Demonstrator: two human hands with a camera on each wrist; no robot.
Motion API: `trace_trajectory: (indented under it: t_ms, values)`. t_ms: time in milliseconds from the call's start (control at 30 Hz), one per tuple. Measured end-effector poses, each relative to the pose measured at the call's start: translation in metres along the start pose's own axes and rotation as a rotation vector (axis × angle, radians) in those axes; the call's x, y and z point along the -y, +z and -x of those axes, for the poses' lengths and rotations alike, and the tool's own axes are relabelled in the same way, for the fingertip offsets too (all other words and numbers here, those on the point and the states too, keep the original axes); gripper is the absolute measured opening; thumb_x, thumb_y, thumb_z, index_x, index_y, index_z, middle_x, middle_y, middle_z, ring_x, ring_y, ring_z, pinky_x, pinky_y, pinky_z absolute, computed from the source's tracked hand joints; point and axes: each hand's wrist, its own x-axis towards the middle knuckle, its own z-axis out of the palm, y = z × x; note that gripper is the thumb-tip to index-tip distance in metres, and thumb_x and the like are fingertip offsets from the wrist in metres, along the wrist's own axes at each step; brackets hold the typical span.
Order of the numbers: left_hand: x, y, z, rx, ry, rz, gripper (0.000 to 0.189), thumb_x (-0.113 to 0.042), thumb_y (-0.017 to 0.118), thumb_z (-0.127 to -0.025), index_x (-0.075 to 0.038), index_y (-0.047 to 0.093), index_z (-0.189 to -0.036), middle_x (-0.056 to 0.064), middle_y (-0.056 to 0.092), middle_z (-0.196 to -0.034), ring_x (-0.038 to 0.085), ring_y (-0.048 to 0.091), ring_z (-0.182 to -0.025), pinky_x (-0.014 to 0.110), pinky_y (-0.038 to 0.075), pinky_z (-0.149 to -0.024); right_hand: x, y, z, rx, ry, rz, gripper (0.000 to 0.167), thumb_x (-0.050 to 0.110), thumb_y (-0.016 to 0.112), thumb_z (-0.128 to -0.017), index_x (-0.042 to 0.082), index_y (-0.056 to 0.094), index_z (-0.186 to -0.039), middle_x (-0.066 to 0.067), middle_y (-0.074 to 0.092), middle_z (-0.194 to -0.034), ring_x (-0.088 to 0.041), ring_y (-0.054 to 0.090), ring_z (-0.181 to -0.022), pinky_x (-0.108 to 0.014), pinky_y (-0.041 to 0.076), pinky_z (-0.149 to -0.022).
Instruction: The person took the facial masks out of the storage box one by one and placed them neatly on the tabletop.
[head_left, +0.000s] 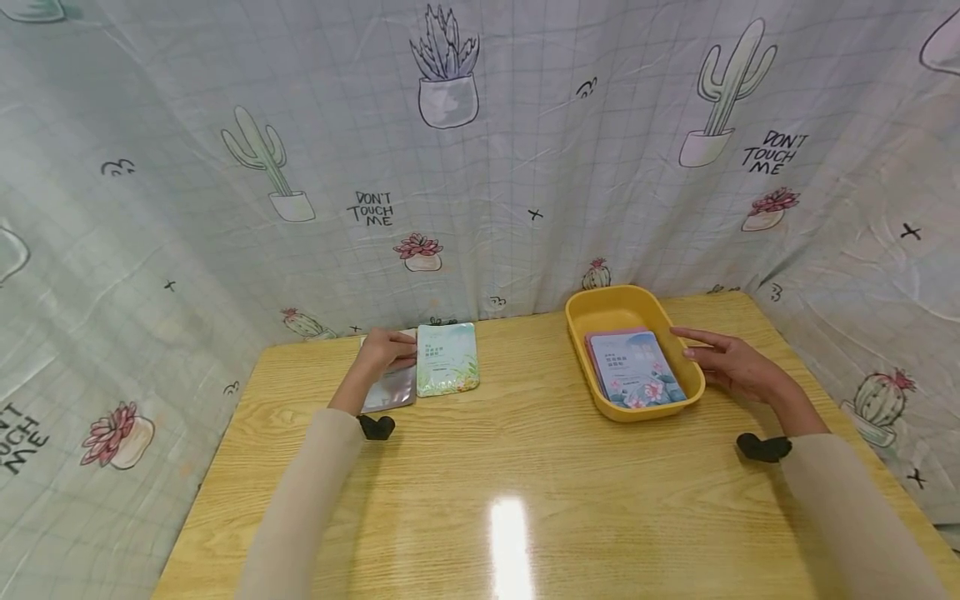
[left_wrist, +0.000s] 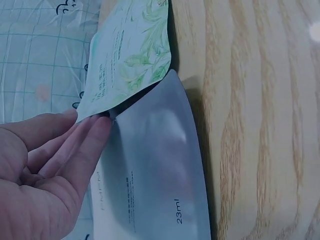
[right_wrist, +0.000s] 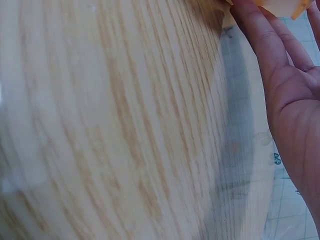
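My left hand (head_left: 381, 354) pinches the near edge of a green leaf-printed face mask packet (left_wrist: 130, 55), thumb at its corner and fingertips under the edge. Beneath and beside that hand lies a silver-grey packet (left_wrist: 155, 150) marked 23ml, partly covered by the hand in the head view. On the right, a yellow plastic basket (head_left: 609, 310) holds a small stack, topped by a blue packet (head_left: 636, 367) with pink flowers. Extended fingers of my right hand (head_left: 738, 367) touch the basket's right rim; the right wrist view catches only a bit of the basket.
All of this rests on a wood-grain table (head_left: 480, 467). A cactus-printed cloth (head_left: 525, 167) hangs along the back and sides, close behind the packets and basket. Bright light reflects off the tabletop near the front.
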Motion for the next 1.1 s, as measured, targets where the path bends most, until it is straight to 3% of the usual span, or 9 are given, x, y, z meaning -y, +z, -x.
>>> trace_trajectory:
  t_ms: [167, 400, 600, 833, 1100]
  values:
    - [-0.004, 0.001, 0.003, -0.012, -0.01, -0.059, 0.037, -0.003, 0.059, -0.103, 0.011, 0.056, -0.137, 0.029, 0.057, -0.135, 0.038, 0.061, -0.123, 0.04, 0.055, -0.099, 0.0, 0.0, 0.0, 0.005, -0.006, -0.002, 0.056, 0.017, 0.052, -0.108, 0.019, 0.033, -0.161, 0.015, 0.061, -0.132, -0.011, 0.067, -0.114, -0.031, 0.058, -0.091]
    - [-0.014, 0.003, 0.007, -0.064, 0.041, -0.152, 0.036, -0.002, 0.06, -0.102, 0.012, 0.058, -0.135, 0.029, 0.061, -0.132, 0.036, 0.066, -0.117, 0.04, 0.057, -0.096, -0.001, 0.0, 0.0, 0.005, -0.003, 0.0, 0.055, 0.017, 0.051, -0.109, 0.02, 0.033, -0.161, 0.014, 0.062, -0.132, -0.012, 0.067, -0.114, -0.032, 0.058, -0.091]
    - [-0.02, 0.012, 0.012, -0.035, 0.081, -0.15, 0.04, -0.004, 0.06, -0.102, 0.012, 0.054, -0.139, 0.03, 0.06, -0.134, 0.038, 0.063, -0.12, 0.043, 0.055, -0.1, 0.0, 0.0, 0.0, -0.007, 0.006, 0.024, 0.056, 0.018, 0.051, -0.109, 0.019, 0.032, -0.161, 0.017, 0.061, -0.131, -0.01, 0.067, -0.114, -0.032, 0.058, -0.091]
    - [-0.032, 0.042, 0.02, 0.032, 0.228, -0.249, 0.037, -0.007, 0.062, -0.102, 0.009, 0.059, -0.136, 0.027, 0.064, -0.127, 0.038, 0.063, -0.117, 0.048, 0.055, -0.099, 0.003, -0.001, 0.001, -0.017, 0.017, 0.03, 0.057, 0.019, 0.053, -0.108, 0.02, 0.032, -0.161, 0.019, 0.061, -0.13, -0.008, 0.067, -0.113, -0.031, 0.058, -0.092]
    - [-0.061, 0.092, 0.022, 0.072, 0.432, -0.495, 0.034, -0.017, 0.065, -0.102, -0.002, 0.066, -0.132, 0.016, 0.068, -0.128, 0.032, 0.066, -0.116, 0.041, 0.058, -0.092, -0.002, -0.003, 0.0, 0.0, 0.0, 0.017, 0.055, 0.018, 0.052, -0.109, 0.02, 0.034, -0.161, 0.017, 0.061, -0.131, -0.01, 0.067, -0.113, -0.031, 0.058, -0.091]
